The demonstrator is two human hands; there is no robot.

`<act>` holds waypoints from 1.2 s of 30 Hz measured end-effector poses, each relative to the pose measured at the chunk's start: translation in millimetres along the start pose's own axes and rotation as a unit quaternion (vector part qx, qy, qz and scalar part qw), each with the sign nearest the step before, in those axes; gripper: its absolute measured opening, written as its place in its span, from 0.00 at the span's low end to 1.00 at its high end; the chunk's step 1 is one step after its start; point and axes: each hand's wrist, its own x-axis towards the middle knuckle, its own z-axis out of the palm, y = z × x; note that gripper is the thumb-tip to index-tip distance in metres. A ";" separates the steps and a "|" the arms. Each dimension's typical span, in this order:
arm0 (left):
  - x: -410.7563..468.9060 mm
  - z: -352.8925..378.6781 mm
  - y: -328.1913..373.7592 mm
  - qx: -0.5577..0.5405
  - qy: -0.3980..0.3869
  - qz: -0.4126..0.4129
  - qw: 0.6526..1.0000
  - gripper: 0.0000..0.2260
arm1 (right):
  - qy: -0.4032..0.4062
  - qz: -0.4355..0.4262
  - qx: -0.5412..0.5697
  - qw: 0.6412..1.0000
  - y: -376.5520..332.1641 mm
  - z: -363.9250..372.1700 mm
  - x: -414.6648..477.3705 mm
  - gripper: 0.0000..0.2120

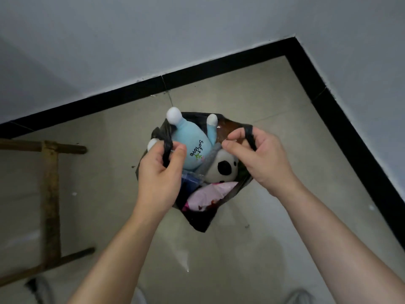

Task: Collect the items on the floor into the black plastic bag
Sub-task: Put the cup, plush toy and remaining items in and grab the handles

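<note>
Black plastic bag hangs between my two hands above the tan tiled floor, near the room corner where the black baseboard bends. My left hand is closed around the bag's left handle; thumb and fingers are pinched tight on the twisted black strip, which runs down through my fist. My right hand grips the right handle: the loop passes over the fingers, which are curled in, thumb pointing toward the bag's middle. Bag mouth is pulled open between the handles and the bag is full. Sticking up out of the mouth on the left-handle side is a light blue plush toy with white rounded ends and the words "Soft love" on its body. Just beside it, toward the right handle, a white plush head with a black patch. Nearer to me inside the bag lies a pink packet, and a dark blue item is partly hidden under my left hand; cannot tell what it is. Well left of the bag, a rusty brown wooden frame lies on the floor. Grey wall rises behind the baseboard.
</note>
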 end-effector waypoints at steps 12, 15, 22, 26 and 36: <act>-80.8 -49.4 188.1 0.057 0.047 -0.102 0.992 0.15 | -0.021 0.030 -0.178 0.983 -211.2 -62.3 -79.2 0.06; -101.0 -53.9 253.3 0.051 0.039 -0.094 0.993 0.13 | -0.015 0.024 -0.193 0.981 -277.9 -84.1 -95.7 0.06; -158.1 -90.3 414.1 0.019 0.063 -0.128 0.990 0.06 | -0.047 0.007 -0.207 0.977 -432.7 -130.3 -158.1 0.06; -188.4 -124.2 512.1 0.006 0.098 -0.087 0.991 0.10 | -0.059 -0.053 -0.186 0.979 -528.5 -147.6 -189.5 0.06; -208.5 -250.5 688.2 -0.072 0.183 0.099 0.975 0.06 | -0.107 -0.269 -0.105 0.951 -726.8 -88.3 -194.3 0.05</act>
